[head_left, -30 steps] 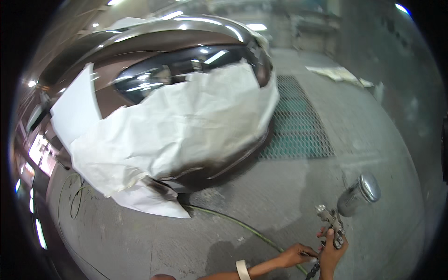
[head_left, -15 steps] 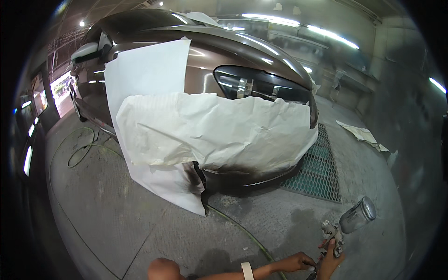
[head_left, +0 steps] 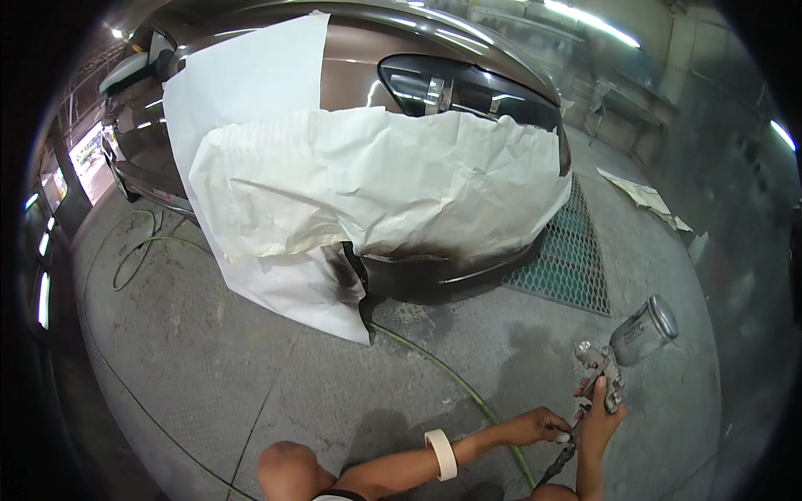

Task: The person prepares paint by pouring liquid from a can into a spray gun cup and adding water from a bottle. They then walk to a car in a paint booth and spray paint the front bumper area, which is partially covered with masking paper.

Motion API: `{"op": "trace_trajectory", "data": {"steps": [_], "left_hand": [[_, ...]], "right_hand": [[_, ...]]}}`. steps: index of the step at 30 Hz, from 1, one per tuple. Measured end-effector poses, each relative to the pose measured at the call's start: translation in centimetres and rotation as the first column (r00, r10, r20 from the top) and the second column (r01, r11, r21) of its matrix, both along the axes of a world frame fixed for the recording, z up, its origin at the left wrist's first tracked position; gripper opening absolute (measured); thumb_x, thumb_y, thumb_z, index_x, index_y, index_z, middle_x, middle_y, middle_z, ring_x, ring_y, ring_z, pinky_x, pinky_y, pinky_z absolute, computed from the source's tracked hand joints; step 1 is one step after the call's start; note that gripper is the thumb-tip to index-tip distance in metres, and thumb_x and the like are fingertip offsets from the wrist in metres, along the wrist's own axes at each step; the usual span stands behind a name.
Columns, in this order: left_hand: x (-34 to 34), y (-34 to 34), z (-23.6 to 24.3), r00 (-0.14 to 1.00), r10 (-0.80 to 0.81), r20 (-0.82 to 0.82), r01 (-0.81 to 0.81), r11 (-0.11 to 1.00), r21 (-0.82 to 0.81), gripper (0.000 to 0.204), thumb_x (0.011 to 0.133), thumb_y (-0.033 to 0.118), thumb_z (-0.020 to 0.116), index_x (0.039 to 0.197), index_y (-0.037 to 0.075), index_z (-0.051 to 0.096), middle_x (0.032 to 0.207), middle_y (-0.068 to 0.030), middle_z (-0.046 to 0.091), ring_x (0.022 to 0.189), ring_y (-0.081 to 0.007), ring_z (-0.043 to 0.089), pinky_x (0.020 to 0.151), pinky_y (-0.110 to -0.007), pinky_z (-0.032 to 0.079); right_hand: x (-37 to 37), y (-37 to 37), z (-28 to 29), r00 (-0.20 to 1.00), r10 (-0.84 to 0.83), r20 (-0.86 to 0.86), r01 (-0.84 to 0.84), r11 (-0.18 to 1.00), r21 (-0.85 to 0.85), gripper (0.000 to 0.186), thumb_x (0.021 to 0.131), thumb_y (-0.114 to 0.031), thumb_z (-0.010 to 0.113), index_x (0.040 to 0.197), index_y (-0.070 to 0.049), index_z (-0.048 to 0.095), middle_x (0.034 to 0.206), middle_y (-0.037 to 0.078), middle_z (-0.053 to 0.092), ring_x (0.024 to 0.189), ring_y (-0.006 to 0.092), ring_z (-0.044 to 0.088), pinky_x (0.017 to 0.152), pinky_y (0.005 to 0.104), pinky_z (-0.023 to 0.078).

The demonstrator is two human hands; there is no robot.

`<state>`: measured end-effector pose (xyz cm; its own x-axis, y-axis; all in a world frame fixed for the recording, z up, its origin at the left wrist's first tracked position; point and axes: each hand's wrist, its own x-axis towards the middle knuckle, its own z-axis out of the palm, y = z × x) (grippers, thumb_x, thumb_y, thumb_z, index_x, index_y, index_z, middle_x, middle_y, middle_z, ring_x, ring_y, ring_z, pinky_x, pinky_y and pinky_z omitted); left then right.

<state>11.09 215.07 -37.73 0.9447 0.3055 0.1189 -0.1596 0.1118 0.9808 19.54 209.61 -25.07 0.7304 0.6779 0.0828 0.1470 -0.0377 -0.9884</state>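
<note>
My right hand (head_left: 597, 422) is wrapped round the grip of a metal spray gun (head_left: 597, 359), near the lower right. A clear grey cup (head_left: 643, 331) with a metallic end sits tilted on the gun's far side. My left hand (head_left: 535, 426) pinches at the base of the grip, where a dark air hose (head_left: 555, 466) joins it; the fingertips partly hide the fitting. A roll of masking tape (head_left: 443, 455) hangs round my left wrist. Ahead, crumpled white masking paper (head_left: 401, 184) covers part of a brown car's bumper (head_left: 443, 278), whose bare lower corner is dark.
A green hose (head_left: 451, 376) runs over the concrete floor from under the car towards my arms. Beside the bumper lies a metal floor grating (head_left: 568, 259). Loose paper (head_left: 643, 200) lies further right. The taped headlight (head_left: 468, 88) is above the masking paper.
The view has tipped downward, so the car sits higher in the picture and more of my arms shows. Both hands stay at the spray gun.
</note>
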Motion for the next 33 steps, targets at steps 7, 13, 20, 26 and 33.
{"op": "trace_trajectory", "data": {"steps": [7, 13, 20, 26, 33], "left_hand": [[-2.6, 2.0, 5.6, 0.97, 0.174, -0.172, -0.064, 0.858, 0.51, 0.055, 0.09, 0.033, 0.063, 0.129, -0.003, 0.052, 0.11, -0.0216, 0.064, 0.095, -0.0316, 0.064, 0.084, -0.039, 0.049], [-11.4, 2.7, 13.6, 0.851, -0.339, -0.402, 0.514, 0.697, 0.5, 0.037, 0.099, 0.028, 0.045, 0.099, -0.006, 0.059, 0.088, -0.0265, 0.061, 0.084, -0.0401, 0.06, 0.073, -0.046, 0.047], [-20.9, -2.4, 19.4, 0.634, -0.497, -0.593, 0.713, 0.672, 0.199, 0.038, 0.099, 0.031, 0.046, 0.123, 0.002, 0.052, 0.102, -0.0166, 0.058, 0.1, -0.0319, 0.057, 0.099, -0.041, 0.041], [-22.8, -3.7, 17.6, 0.761, -0.295, -0.578, 0.517, 0.814, 0.266, 0.05, 0.095, 0.033, 0.053, 0.132, 0.001, 0.047, 0.105, -0.0159, 0.058, 0.102, -0.0314, 0.056, 0.101, -0.044, 0.039], [-22.9, -2.7, 16.1, 0.726, -0.109, -0.679, 0.468, 0.802, 0.372, 0.057, 0.091, 0.029, 0.058, 0.138, 0.001, 0.042, 0.115, -0.0137, 0.057, 0.107, -0.0284, 0.054, 0.1, -0.041, 0.04]], "right_hand": [[2.5, 4.4, 1.3, 0.972, 0.078, 0.222, -0.062, 0.995, -0.078, 0.027, 0.095, -0.03, 0.059, 0.089, -0.005, 0.064, 0.073, 0.001, 0.063, 0.054, 0.0046, 0.051, 0.042, 0.0212, 0.037], [1.7, 6.8, -0.9, 0.959, 0.124, 0.253, -0.129, 0.992, 0.003, 0.026, 0.094, -0.03, 0.062, 0.094, -0.004, 0.067, 0.069, -0.001, 0.061, 0.052, 0.002, 0.046, 0.042, 0.0207, 0.033], [-3.9, 5.5, -7.2, 0.997, 0.068, 0.024, -0.068, 0.998, 0.005, 0.031, 0.091, -0.031, 0.067, 0.096, -0.001, 0.067, 0.07, 0.0, 0.062, 0.057, 0.0024, 0.048, 0.048, 0.0195, 0.035], [-5.5, 4.8, -9.6, 0.99, 0.111, -0.088, -0.115, 0.993, -0.042, 0.033, 0.09, -0.032, 0.067, 0.101, -0.001, 0.067, 0.081, 0.003, 0.068, 0.068, 0.0051, 0.058, 0.048, 0.0198, 0.039], [-5.7, 4.3, -9.2, 0.994, 0.097, -0.058, -0.103, 0.989, -0.102, 0.031, 0.093, -0.031, 0.064, 0.105, -0.003, 0.066, 0.088, 0.005, 0.071, 0.072, 0.007, 0.063, 0.046, 0.0189, 0.039]]}}
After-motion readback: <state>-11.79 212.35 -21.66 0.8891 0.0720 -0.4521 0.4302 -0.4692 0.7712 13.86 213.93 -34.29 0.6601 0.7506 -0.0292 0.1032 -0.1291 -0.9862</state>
